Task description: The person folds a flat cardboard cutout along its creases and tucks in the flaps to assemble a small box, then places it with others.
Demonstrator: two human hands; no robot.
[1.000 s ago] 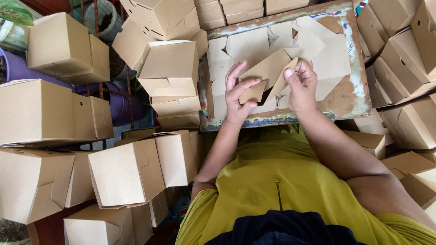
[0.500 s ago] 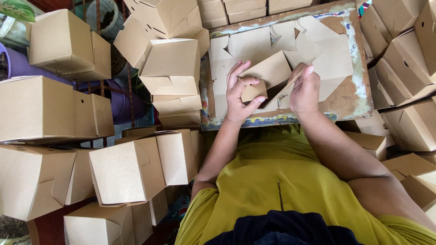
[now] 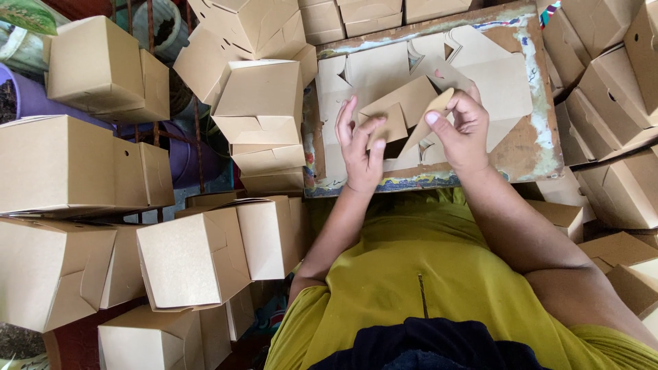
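Note:
Both my hands work one brown cardboard box blank (image 3: 404, 103), half folded, held just above a worn wooden board (image 3: 541, 130). My left hand (image 3: 361, 147) presses the blank's left panel with fingers spread. My right hand (image 3: 460, 130) pinches a flap at the blank's right side, thumb on top. Flat unfolded blanks (image 3: 500, 75) lie stacked on the board under the hands.
Several folded brown boxes (image 3: 192, 257) are piled at the left, more (image 3: 617, 75) at the right and along the top. A purple tub (image 3: 181, 157) and a plant pot (image 3: 161, 20) sit behind the left pile. My yellow skirt (image 3: 425, 274) fills the lower middle.
The blank has been folded further: my right hand has bent a flap up and inward, and my left hand has shifted lower on the left panel.

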